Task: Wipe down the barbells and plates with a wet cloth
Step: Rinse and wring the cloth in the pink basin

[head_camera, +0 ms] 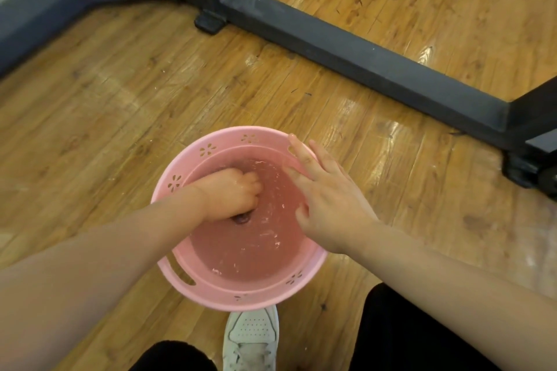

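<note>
1. Bright, even indoor light filled the scene, casting only faint shadows.
2. White glare streaked the wooden floor (391, 129) near the black frame (346, 48).
3. Wide-angle distortion bent the edges; overall detail looked slightly soft.

The left grip (232, 194) was curled into a fist, knuckles toward 2 o'clock, forearm running in from 8 o'clock. The right grip (325, 193) lay flat, fingers (301, 153) straight and spread toward 11 o'clock.

We plunge our fisted left hand (233, 194) into a water-filled pink basin (241, 295) while our right hand (325, 193) rests spread on its rim.
</note>
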Tool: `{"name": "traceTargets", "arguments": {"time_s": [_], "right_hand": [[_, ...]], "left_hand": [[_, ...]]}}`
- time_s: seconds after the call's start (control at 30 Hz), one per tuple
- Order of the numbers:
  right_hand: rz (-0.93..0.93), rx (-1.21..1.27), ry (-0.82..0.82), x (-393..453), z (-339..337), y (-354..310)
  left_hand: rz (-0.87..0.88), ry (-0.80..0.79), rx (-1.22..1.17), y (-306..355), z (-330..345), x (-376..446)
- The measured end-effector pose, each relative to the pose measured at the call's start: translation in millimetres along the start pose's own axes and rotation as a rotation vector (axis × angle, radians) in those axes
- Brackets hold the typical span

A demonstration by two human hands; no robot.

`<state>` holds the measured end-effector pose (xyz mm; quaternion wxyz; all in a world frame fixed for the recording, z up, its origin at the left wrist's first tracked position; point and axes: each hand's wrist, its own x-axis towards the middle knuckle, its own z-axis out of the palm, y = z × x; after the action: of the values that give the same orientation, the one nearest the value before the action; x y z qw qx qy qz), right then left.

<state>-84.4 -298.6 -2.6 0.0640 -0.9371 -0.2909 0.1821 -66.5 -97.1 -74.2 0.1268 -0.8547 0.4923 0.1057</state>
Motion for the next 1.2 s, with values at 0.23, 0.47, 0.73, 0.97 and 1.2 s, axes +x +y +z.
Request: {"name": "traceTargets", "arguments": {"time_s": [0.23, 0.47, 0.73, 0.97, 1.2], "right_hand": [[-0.002, 0.042, 0.015, -0.8, 0.7, 1.3], [0.011, 0.060, 0.019, 0.6, 4.2, 2.1], [0.004, 0.089, 0.042, 1.6, 7.0, 2.2], [0.018, 0.059, 0.025, 0.9, 7.6, 3.1], [0.018, 0.071, 0.034, 1.5, 7.2, 4.2]], "left_hand": [[-0.377, 0.361, -0.434, 1.9, -22.9, -7.6], [-0.863, 0.163, -1.513, 25.9, -42.2, -8.4], [-0.893, 0.319, -2.469, 31.8, -59.4, -11.2], [-1.227, 0.608, -2.228, 37.1, -43.8, 2.2], [-0.990, 0.766, -2.309, 31.2, -51.0, -5.0]]}}
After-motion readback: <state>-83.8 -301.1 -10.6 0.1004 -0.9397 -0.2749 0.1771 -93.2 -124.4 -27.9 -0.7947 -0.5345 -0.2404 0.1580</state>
